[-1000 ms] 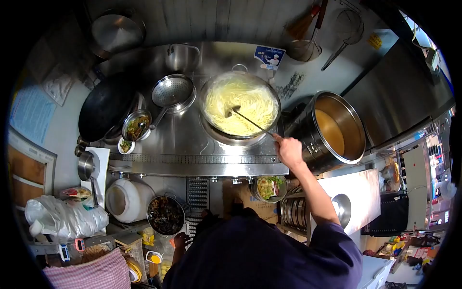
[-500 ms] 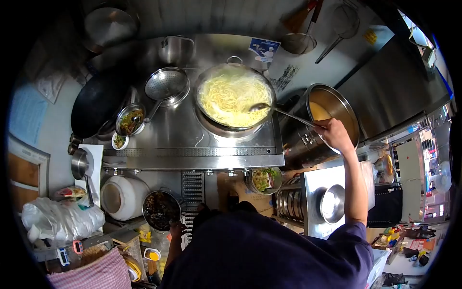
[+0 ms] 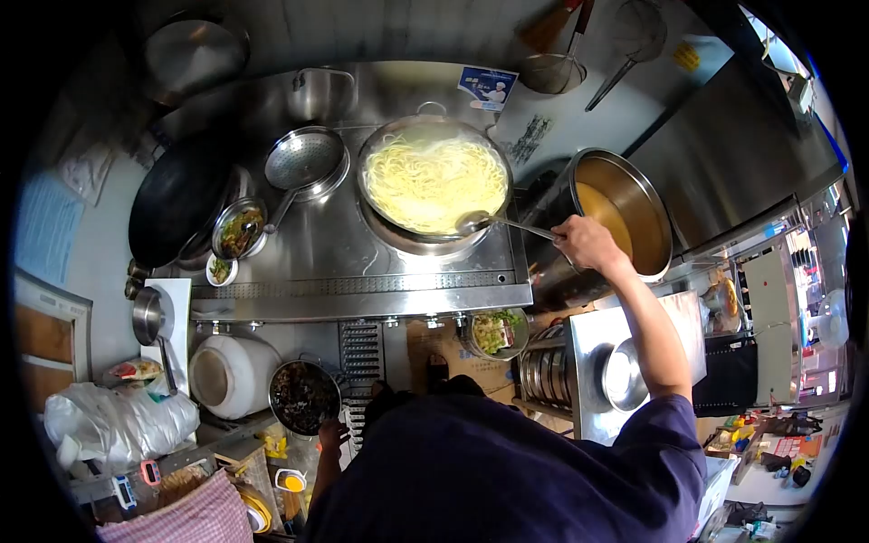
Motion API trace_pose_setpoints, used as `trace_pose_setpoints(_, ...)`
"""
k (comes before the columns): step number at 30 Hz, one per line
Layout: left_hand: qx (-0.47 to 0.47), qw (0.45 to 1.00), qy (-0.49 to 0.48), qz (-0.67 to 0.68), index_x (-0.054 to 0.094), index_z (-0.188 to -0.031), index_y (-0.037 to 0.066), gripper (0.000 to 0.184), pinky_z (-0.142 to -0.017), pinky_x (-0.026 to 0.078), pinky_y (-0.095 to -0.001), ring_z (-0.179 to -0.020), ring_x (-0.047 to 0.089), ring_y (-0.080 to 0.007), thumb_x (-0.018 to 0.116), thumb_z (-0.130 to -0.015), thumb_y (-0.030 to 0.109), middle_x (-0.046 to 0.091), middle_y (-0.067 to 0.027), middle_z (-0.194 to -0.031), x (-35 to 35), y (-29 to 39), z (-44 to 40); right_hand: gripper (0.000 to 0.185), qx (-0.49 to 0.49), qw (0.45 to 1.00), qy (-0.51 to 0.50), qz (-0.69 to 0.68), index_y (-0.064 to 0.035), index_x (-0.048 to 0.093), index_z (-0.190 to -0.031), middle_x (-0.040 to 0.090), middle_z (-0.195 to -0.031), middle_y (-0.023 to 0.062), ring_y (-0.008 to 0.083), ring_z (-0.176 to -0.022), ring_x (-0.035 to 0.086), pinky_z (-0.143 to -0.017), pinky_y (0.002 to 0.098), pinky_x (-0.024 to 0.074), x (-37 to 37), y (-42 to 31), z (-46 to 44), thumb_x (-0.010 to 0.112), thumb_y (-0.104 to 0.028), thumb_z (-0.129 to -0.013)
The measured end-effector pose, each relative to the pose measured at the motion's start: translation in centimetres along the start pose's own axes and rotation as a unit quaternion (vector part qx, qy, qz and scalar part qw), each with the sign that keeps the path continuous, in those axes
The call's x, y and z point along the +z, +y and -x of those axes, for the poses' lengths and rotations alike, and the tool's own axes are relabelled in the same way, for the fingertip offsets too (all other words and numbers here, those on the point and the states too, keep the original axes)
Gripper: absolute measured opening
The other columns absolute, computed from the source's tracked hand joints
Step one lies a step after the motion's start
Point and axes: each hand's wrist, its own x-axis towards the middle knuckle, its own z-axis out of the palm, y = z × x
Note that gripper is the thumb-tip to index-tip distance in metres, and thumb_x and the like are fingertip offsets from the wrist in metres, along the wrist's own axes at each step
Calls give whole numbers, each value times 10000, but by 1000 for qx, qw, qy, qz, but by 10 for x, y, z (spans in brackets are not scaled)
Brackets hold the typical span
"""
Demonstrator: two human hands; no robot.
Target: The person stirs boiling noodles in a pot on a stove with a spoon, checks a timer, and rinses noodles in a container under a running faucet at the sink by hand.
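Note:
My right hand (image 3: 584, 242) is closed on the handle of a metal ladle (image 3: 472, 222), whose bowl rests at the lower right rim of a wide pan. Pale noodles (image 3: 434, 181) fill the pan (image 3: 433, 120), with some steam above them. Behind my right hand stands a tall pot (image 3: 652, 204) of brownish broth. My left hand (image 3: 333, 434) hangs low, beside a pot of dark food (image 3: 305, 398); its fingers look apart, and nothing shows in them.
Left on the steel stove (image 3: 335, 258) are a perforated strainer (image 3: 304, 157), a black wok (image 3: 176, 201) and a bowl of vegetables (image 3: 240, 231). A metal bowl (image 3: 625, 376) stands on the right counter. Below the stove edge is a container of greens (image 3: 498, 333).
The ladle has moved from within the noodles to the pan's lower right rim. My right hand went right, then slightly back left. The view has shifted a little.

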Motion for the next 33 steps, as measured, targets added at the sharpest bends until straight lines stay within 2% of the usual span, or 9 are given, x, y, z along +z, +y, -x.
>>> trace_pose_setpoints(8, 13, 1000, 4, 27, 550, -998, 85, 202, -542, 515, -361, -663, 624, -233, 577, -818, 173, 598, -90, -771, 8, -9, 12, 176, -5, 998, 57, -12, -47, 676, -836, 654, -808, 210, 368, -795, 645, -737, 432, 529, 91, -2, -54, 572, -183, -794)
trace_pose_setpoints(12, 289, 945, -105, -113, 556, -856, 89, 143, -532, 475, -370, -629, 586, -239, 618, -794, 203, 540, -85, -704, -4, -41, -1, 160, 17, 998, 51, 14, -30, 646, -768, 649, -800, 231, 376, -788, 652, -709, 437, 540, 120, -15, -74, 536, -144, -790)
trace_pose_setpoints(15, 199, 977, -63, -34, 541, -645, 90, 221, -505, 421, -384, -564, 531, -268, 700, -726, 220, 470, -73, -603, 5, -35, 22, 154, 21, 998, 54, 12, -41, 637, -804, 645, -787, 227, 377, -777, 647, -702, 448, 536, 141, -18, -89, 532, -153, -800)
trace_pose_setpoints(18, 180, 981, -74, 18, 518, -631, 73, 223, -498, 429, -375, -554, 542, -256, 680, -743, 176, 465, -81, -584, 2, -38, 22, 164, 23, 998, 64, 1, -37, 628, -851, 644, -793, 232, 382, -777, 646, -704, 454, 532, 162, -16, -102, 511, -145, -813)
trace_pose_setpoints(19, 256, 957, -93, -96, 522, -865, 67, 119, -526, 491, -385, -612, 597, -265, 569, -818, 165, 548, -104, -701, -5, -44, 13, 170, 27, 997, 70, -5, -35, 621, -880, 643, -796, 235, 387, -777, 644, -703, 459, 529, 167, -15, -107, 501, -140, -820)
trace_pose_setpoints(21, 327, 915, -107, -209, 526, -1100, 61, 236, -554, 554, -394, -671, 652, -274, 458, -893, 154, 631, -127, -819, -8, -44, 10, 203, 41, 996, 72, -26, -21, 638, -851, 646, -821, 239, 385, -806, 646, -726, 455, 528, 173, -20, -114, 473, -139, -836)
trace_pose_setpoints(24, 380, 888, -105, -238, 529, -1103, 57, 237, -550, 552, -397, -683, 656, -273, 476, -890, 149, 634, -131, -835, -5, -42, 9, 263, 54, 994, 79, -55, -9, 651, -831, 649, -846, 242, 387, -832, 646, -744, 455, 525, 190, -20, -128, 429, -146, -865)
trace_pose_setpoints(30, 278, 943, -74, -166, 528, -1106, 54, 245, -567, 551, -398, -735, 665, -280, 527, -869, 119, 632, -137, -853, 12, -35, 22, 268, 60, 975, 118, -181, -49, 631, -993, 632, -854, 249, 426, -873, 604, -786, 498, 486, 222, -23, -152, 540, -252, -844)
trace_pose_setpoints(33, 256, 941, -72, -209, 529, -1101, 62, 245, -580, 550, -401, -746, 665, -283, 536, -865, 126, 632, -136, -851, 14, -31, 22, 258, 27, 962, 112, -246, -35, 638, -954, 622, -863, 258, 418, -881, 602, -796, 482, 475, 230, -31, -162, 537, -245, -842)
